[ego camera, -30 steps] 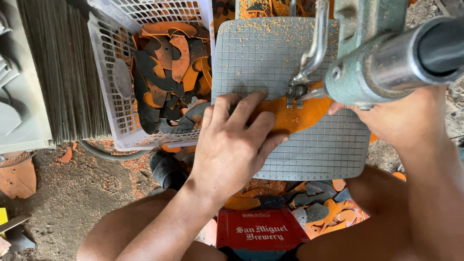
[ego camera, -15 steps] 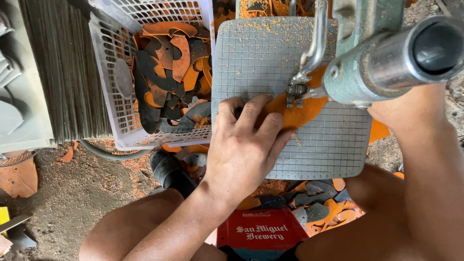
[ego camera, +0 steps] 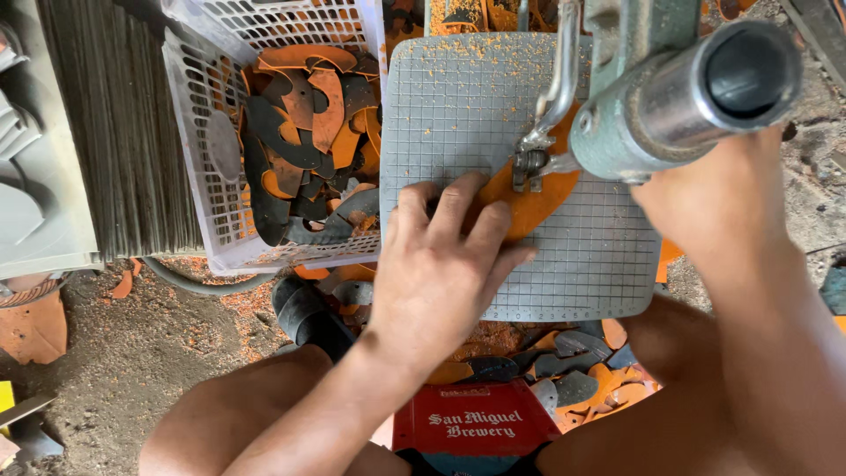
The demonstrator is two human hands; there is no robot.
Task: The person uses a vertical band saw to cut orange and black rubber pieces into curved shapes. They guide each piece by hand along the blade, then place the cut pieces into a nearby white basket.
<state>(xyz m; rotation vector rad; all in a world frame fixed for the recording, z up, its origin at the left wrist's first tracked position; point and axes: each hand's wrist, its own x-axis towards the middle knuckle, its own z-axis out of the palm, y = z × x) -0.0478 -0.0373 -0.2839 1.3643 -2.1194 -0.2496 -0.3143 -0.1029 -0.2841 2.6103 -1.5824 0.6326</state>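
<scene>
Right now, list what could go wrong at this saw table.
1. The left hand presses the orange piece flat, fingertips close to the blade foot; a slip could likely cut them.
2. The right hand sits hidden under the machine arm.
3. Orange dust on the gridded table may let the piece slide.

The left hand covers much of an orange sheet on the gridded table. The right hand's fingers vanish behind the blurred green machine arm. The white basket is cut off at the top edge.

Gritty dirt floor strewn with orange dust, under flat daylight.
</scene>
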